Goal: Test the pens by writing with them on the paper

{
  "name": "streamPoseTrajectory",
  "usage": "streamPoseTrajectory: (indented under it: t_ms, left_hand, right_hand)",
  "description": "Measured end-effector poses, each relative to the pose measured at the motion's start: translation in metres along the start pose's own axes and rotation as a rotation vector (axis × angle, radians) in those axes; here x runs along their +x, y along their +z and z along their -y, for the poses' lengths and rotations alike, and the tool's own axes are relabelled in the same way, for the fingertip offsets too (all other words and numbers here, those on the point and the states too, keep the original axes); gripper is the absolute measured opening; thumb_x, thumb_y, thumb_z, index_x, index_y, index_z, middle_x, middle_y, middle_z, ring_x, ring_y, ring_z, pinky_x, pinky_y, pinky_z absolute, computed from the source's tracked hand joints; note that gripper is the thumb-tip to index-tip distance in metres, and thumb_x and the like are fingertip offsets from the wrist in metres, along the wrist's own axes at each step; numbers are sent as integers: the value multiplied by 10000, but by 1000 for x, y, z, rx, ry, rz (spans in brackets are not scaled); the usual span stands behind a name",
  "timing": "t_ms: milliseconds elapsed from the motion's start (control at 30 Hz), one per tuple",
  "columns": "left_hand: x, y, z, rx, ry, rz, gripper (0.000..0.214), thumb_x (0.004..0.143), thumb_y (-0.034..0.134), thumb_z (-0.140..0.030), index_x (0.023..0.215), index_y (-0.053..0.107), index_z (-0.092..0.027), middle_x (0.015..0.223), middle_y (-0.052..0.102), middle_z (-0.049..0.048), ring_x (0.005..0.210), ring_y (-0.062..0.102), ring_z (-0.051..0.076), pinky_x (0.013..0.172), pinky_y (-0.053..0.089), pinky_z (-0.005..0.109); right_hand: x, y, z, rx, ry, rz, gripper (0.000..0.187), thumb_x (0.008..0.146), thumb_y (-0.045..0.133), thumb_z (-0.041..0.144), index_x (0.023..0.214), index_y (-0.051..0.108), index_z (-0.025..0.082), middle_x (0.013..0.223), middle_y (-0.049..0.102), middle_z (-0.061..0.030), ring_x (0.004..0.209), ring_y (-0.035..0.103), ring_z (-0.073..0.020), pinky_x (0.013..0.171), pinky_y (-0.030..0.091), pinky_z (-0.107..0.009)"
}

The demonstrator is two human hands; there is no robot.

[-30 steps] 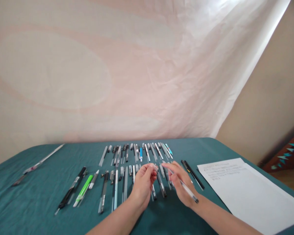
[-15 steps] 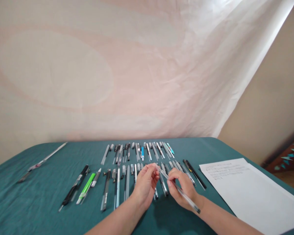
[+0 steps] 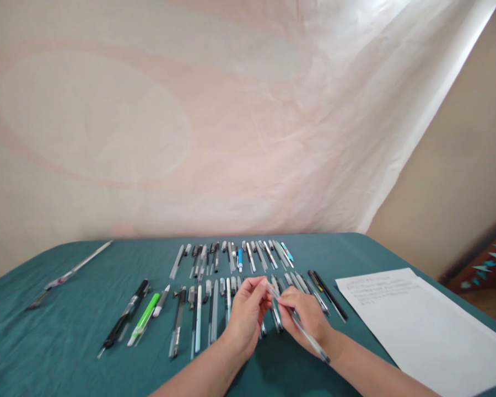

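Left hand: your left hand [image 3: 248, 310] pinches a small clear piece [image 3: 269, 286], perhaps a cap, between thumb and fingertips.
Right hand: your right hand [image 3: 309, 315] is curled around a clear pen [image 3: 308, 334], thumb and fingers pressing it.
Clear pen: slants from 11 o'clock, at your left fingertips, to 5 o'clock, its dark end by your right wrist.
Just changed: a second ago the pen lay loosely across your right palm, its front end apart from your left hand; now your hands are close and the two ends meet.
Meaning: pen and piece seem lined up, though your fingers hide the joint, so I cannot tell whether they are fitted.
Near row of pens [image 3: 198, 322]: beneath and beside your hands on the desk [image 3: 66, 347].
Far row of pens [image 3: 250, 257]: 11 o'clock.
Green pen [image 3: 144, 317]: 9 o'clock.
Paper [image 3: 430, 336]: 3 o'clock.
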State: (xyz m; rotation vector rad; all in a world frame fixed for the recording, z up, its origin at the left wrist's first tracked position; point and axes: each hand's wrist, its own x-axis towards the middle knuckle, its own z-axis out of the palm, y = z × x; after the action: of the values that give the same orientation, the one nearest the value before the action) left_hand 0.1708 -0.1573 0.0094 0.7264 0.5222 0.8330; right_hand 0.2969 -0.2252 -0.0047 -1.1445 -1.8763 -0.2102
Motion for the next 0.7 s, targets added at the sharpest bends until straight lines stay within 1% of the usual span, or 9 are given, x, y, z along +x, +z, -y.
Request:
streamPoseTrajectory:
  t_ms: [167, 367, 567, 700]
  left_hand:
    - [-2, -2, 3, 25, 48, 49, 180, 760, 605, -286, 818, 503, -150, 662, 564, -18, 562, 487, 52, 569, 405, 168]
    - [-3, -1, 5, 23, 106, 88, 157, 782, 576, -286, 820, 486, -164, 685, 586, -13, 582, 489, 57, 597, 401, 183]
    - [-5, 2, 6, 27, 97, 94, 169, 781, 574, -300, 812, 470, -171, 708, 605, -4, 563, 499, 63, 591, 410, 202]
    - [-5, 2, 5, 2, 83, 93, 174, 778, 578, -303, 818, 474, -170, 697, 600, -9, 563, 505, 62, 599, 417, 205]
  right_hand:
    - [-3, 5, -3, -43, -52, 11, 270, 765, 465, 37, 1003, 452, 163, 838, 563, -62, 772, 549, -150, 662, 488, -282]
    - [-3, 9, -4, -42, -57, 22, 235, 791, 440, 51, 991, 437, 175, 831, 545, -54, 752, 541, -149, 652, 501, -289]
    - [-4, 9, -3, -42, -65, 28, 189, 798, 431, 61, 947, 441, 176, 824, 543, -56, 738, 537, -149, 646, 497, -293]
    - [-2, 9, -3, -60, -72, 37, 212, 793, 429, 47, 959, 441, 178, 821, 543, -54, 737, 533, -150, 652, 496, -298]
